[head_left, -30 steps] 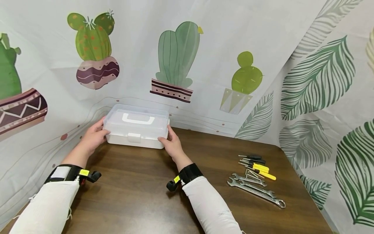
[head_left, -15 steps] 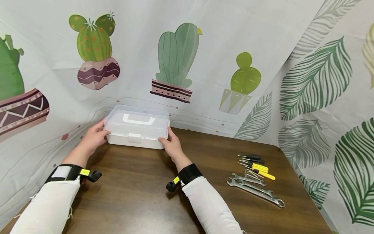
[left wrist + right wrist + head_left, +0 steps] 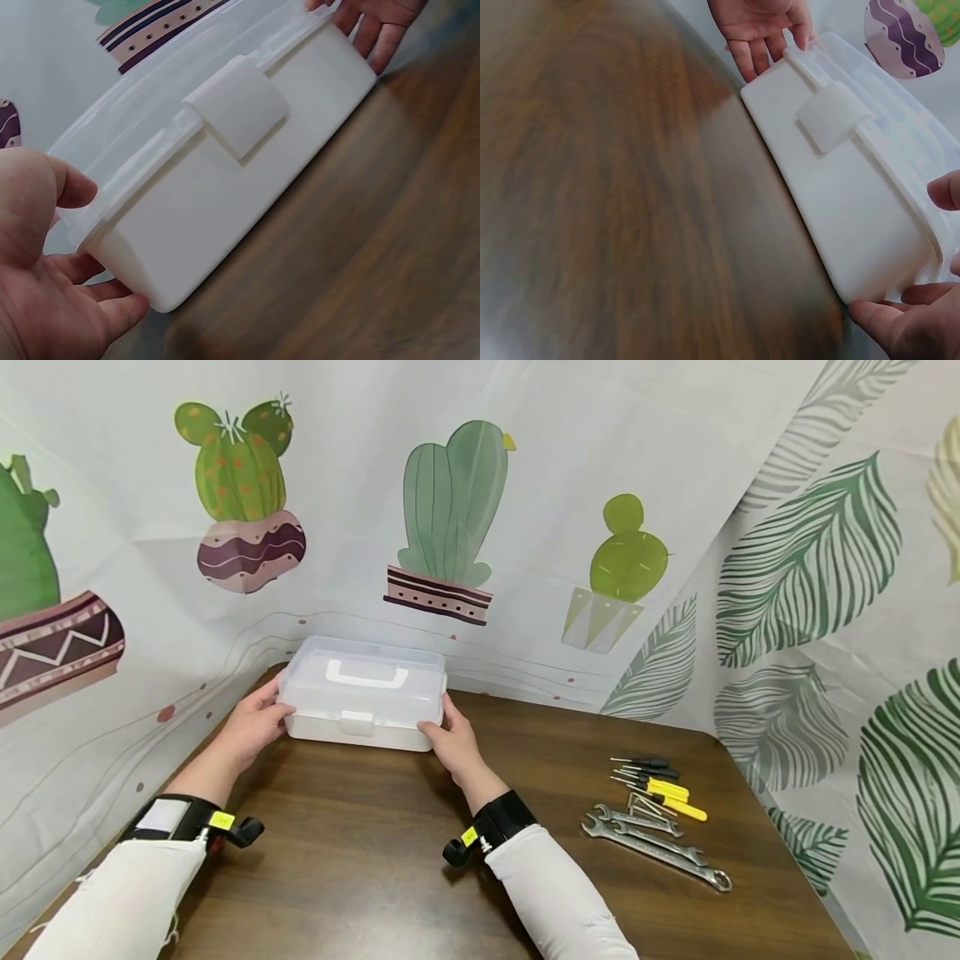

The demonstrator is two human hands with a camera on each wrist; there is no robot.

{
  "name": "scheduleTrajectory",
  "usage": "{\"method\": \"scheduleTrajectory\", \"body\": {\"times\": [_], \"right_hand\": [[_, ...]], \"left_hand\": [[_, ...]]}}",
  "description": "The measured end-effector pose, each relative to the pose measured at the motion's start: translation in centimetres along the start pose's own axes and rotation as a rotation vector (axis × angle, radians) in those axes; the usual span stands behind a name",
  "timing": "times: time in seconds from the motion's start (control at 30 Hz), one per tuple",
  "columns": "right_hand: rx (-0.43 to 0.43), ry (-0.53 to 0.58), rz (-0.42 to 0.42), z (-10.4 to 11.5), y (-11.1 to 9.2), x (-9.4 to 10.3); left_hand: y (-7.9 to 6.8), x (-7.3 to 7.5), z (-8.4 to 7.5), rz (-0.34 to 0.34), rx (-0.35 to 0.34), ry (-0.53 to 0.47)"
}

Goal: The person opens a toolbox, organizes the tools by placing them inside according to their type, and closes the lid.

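A white plastic toolbox with a clear lid and a white carry handle stands at the back left of the table. Its lid is down, and the front latch lies flat against the front wall. My left hand grips the left end, thumb at the lid rim and fingers low on the side. At the opposite end, my right hand holds the box the same way, thumb at the front corner. Whether the base touches the table or hovers just over it, I cannot tell.
On the right of the brown wooden table lie several screwdrivers with black and yellow handles, some hex keys and several metal wrenches. A cactus-print cloth hangs right behind the table.
Both hands and the toolbox have shifted slightly right and nearer to me in the last half second. The tools on the right have stayed put.
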State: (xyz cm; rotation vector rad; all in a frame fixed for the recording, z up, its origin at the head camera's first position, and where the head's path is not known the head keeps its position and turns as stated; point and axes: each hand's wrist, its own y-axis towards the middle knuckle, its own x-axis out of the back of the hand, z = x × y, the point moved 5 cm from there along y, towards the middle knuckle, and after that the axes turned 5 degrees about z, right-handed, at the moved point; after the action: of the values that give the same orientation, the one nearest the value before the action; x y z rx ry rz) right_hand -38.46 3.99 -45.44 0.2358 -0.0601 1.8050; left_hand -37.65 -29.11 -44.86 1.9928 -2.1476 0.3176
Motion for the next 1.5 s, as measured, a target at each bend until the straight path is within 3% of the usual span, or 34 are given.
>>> {"method": "scheduleTrajectory", "body": {"times": [0.37,0.8,1.13,1.33,1.5], "right_hand": [[-0.049,0.094,0.039,-0.3,-2.5,2.2],[-0.032,-0.003,0.028,-0.7,-6.5,6.3],[0.048,-0.036,-0.072,-0.5,-9.1,9.3],[0.046,-0.038,-0.138,-0.6,-10.6,11.0],[0.055,-0.058,-0.15,-0.3,-11.9,11.8]], "left_hand": [[-1.6,-2.5,-0.7,0.034,-0.018,-0.049],[-3.0,-6.7,-2.0,0.115,-0.034,-0.104],[-4.1,-9.4,-2.8,0.128,-0.059,-0.091],[-5.0,-11.2,-3.5,0.141,-0.093,-0.094],[-5.8,-12.3,-4.0,0.14,-0.073,-0.118]]}}
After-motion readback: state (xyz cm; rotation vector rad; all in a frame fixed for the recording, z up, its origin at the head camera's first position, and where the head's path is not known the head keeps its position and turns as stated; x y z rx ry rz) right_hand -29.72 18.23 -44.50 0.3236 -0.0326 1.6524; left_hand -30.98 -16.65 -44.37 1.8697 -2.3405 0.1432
